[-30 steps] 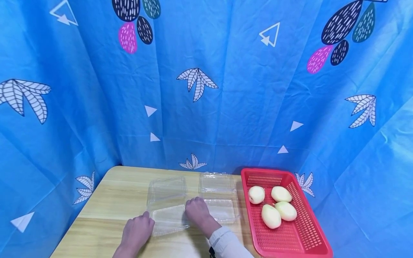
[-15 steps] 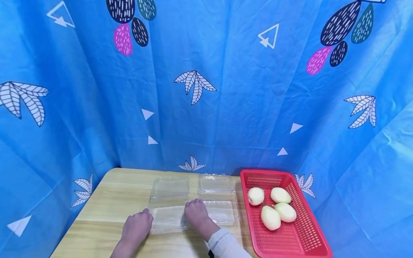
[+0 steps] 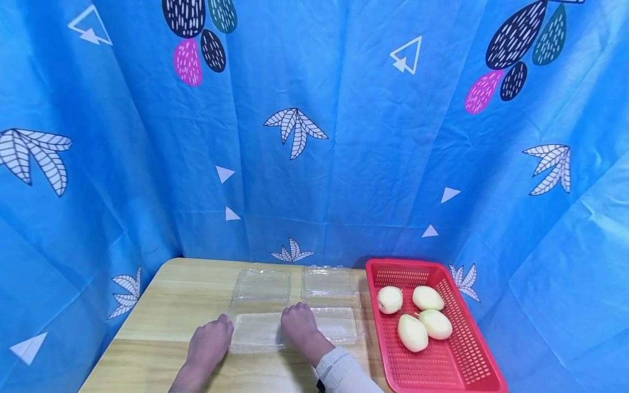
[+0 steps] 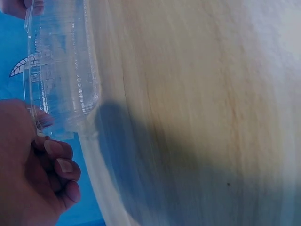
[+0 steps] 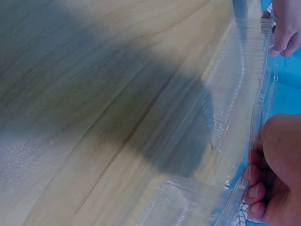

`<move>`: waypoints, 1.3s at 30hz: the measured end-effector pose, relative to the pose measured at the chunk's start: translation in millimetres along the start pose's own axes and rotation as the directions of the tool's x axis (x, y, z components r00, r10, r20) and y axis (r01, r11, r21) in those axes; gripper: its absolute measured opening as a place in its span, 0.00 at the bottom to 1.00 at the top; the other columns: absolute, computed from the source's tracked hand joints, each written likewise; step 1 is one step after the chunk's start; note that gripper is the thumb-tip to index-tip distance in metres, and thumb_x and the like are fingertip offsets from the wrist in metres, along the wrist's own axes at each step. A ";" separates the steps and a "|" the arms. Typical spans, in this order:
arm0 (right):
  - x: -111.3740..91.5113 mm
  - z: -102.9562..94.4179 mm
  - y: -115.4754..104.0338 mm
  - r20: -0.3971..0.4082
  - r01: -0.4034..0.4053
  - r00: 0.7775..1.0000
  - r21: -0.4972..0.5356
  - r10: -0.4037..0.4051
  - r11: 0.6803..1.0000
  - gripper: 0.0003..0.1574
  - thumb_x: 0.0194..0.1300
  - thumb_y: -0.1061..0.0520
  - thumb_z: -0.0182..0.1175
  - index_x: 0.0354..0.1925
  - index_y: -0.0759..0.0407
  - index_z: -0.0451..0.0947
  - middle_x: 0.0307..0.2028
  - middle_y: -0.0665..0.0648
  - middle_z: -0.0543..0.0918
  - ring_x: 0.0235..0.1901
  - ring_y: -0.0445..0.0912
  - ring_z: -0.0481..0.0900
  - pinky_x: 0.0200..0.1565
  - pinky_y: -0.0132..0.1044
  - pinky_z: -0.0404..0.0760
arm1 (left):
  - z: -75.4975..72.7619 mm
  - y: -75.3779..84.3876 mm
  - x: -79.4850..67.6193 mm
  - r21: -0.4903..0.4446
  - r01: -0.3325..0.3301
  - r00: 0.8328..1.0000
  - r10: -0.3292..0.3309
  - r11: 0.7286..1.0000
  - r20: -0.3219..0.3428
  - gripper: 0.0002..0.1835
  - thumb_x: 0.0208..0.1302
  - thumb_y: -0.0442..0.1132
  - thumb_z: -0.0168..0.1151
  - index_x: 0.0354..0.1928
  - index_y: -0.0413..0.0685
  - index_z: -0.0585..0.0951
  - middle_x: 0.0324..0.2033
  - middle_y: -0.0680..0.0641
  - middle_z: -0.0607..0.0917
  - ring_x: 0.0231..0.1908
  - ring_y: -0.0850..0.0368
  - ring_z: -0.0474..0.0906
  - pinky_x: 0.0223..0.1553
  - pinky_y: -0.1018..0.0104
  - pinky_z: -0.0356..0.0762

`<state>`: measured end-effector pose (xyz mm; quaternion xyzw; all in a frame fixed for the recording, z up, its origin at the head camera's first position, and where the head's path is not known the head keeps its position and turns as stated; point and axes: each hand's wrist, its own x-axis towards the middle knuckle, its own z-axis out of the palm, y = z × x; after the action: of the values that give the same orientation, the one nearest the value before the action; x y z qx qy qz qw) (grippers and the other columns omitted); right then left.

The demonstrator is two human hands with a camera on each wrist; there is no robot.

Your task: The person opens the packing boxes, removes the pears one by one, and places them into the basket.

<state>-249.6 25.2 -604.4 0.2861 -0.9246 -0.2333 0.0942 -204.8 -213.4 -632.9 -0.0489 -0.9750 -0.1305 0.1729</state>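
A clear plastic clamshell box (image 3: 257, 331) lies opened out on the table, its raised half (image 3: 262, 285) toward the curtain. My left hand (image 3: 210, 343) pinches its left edge; in the left wrist view the thumb and curled fingers of that hand (image 4: 33, 165) grip the rim at a corner. At the right edge, my right hand (image 3: 300, 326) holds the same box, fingers curled at the rim, as the right wrist view of the hand (image 5: 273, 174) shows. A second opened clear box (image 3: 336, 323) lies just right of it, partly behind the right hand and forearm.
A red plastic basket (image 3: 447, 365) stands at the table's right side with several pale, peeled-looking round fruits (image 3: 413, 333) in it. The wooden table (image 3: 162, 311) extends to the left of the boxes. A blue patterned curtain (image 3: 295, 185) hangs behind.
The held box has straightened and shifted slightly away from the body, its far half moving right to line up beside the second box. Both hands keep their hold.
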 end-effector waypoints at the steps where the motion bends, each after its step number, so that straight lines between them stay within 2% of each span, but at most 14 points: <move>1: 0.5 0.3 0.2 0.003 -0.002 1.000 0.000 0.002 1.000 0.12 0.70 0.47 0.63 0.46 0.50 0.86 0.35 0.48 0.88 0.37 0.41 0.84 0.48 0.31 0.85 | 0.5 -0.3 0.5 -0.002 0.000 1.000 0.000 1.000 -0.003 0.18 0.74 0.35 0.54 0.22 0.47 0.66 0.11 0.52 0.65 0.13 0.58 0.62 0.13 0.65 0.61; 9: 5.1 3.5 2.7 0.005 -0.019 1.000 0.004 0.019 1.000 0.11 0.69 0.48 0.63 0.44 0.51 0.86 0.33 0.48 0.87 0.36 0.41 0.83 0.46 0.31 0.84 | 3.5 -0.7 6.4 -0.058 0.034 0.999 -0.033 0.998 0.016 0.19 0.76 0.36 0.52 0.23 0.47 0.67 0.12 0.53 0.64 0.13 0.58 0.61 0.13 0.68 0.58; 20: 9.4 4.1 5.6 -0.010 -0.046 0.999 0.032 0.046 0.998 0.11 0.69 0.48 0.61 0.41 0.52 0.85 0.31 0.49 0.86 0.34 0.43 0.83 0.43 0.31 0.84 | 5.8 -2.1 12.3 -0.152 0.149 0.984 -0.131 0.977 0.121 0.19 0.81 0.40 0.46 0.25 0.48 0.68 0.14 0.51 0.67 0.15 0.56 0.66 0.16 0.66 0.62; 26: 11.6 5.6 5.6 -0.001 -0.055 0.998 0.035 0.055 0.998 0.12 0.70 0.47 0.60 0.40 0.52 0.85 0.30 0.49 0.86 0.33 0.43 0.82 0.42 0.32 0.84 | 7.0 -2.6 12.7 -0.162 0.161 0.979 -0.137 0.974 0.148 0.19 0.81 0.40 0.44 0.25 0.49 0.67 0.14 0.53 0.66 0.15 0.58 0.63 0.15 0.69 0.60; 33: 11.6 3.0 6.1 -0.001 -0.061 0.998 0.038 0.061 0.997 0.13 0.72 0.47 0.59 0.41 0.52 0.85 0.33 0.50 0.88 0.36 0.43 0.84 0.44 0.32 0.85 | 9.2 -4.2 16.0 -0.164 0.171 0.979 -0.148 0.971 0.143 0.19 0.81 0.42 0.45 0.27 0.48 0.68 0.15 0.51 0.68 0.17 0.54 0.67 0.18 0.64 0.64; 39: 11.7 4.7 4.2 -0.020 -0.076 0.997 0.041 0.077 0.996 0.12 0.71 0.48 0.60 0.38 0.53 0.84 0.31 0.50 0.87 0.34 0.43 0.83 0.42 0.33 0.84 | 10.4 -7.0 17.4 -0.169 0.168 0.978 -0.143 0.971 0.149 0.18 0.81 0.42 0.46 0.27 0.47 0.68 0.15 0.51 0.68 0.17 0.55 0.68 0.19 0.64 0.65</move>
<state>-262.7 23.3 -606.0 0.2551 -0.9382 -0.2077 0.1073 -225.5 -216.4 -637.9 0.0037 -0.9695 -0.2280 0.0901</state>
